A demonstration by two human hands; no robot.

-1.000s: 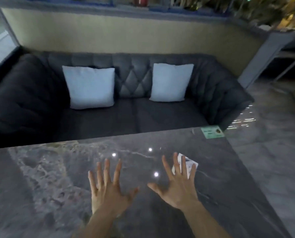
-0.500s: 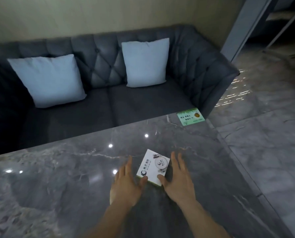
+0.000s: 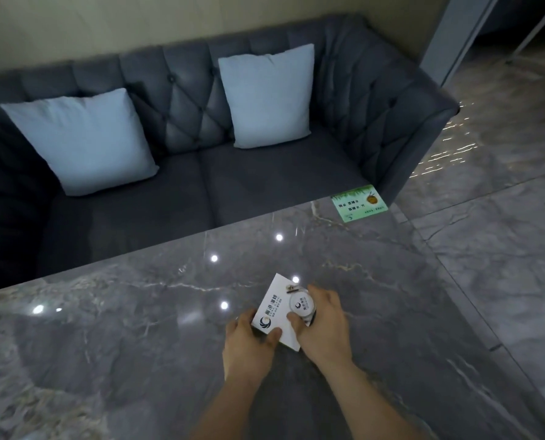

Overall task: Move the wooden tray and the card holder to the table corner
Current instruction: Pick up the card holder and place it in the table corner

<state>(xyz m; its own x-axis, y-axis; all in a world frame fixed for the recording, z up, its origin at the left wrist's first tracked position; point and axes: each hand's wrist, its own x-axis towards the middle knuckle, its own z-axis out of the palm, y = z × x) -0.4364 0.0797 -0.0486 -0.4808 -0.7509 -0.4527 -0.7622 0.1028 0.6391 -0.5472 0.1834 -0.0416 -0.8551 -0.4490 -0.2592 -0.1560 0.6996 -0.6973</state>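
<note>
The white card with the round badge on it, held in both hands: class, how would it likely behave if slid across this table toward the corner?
The white card looks flat and thin, so probably light. The marble table mirrors the lights, so it would likely slide easily. The round badge sits on top under the right hand; it might shift if unattached. The left hand pinches one corner.

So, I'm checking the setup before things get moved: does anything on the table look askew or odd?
Nothing is spilled or damaged. The white card holder lies at an angle to the table edges, held by the left hand and right hand. The green card sits squarely at the far corner.
</note>
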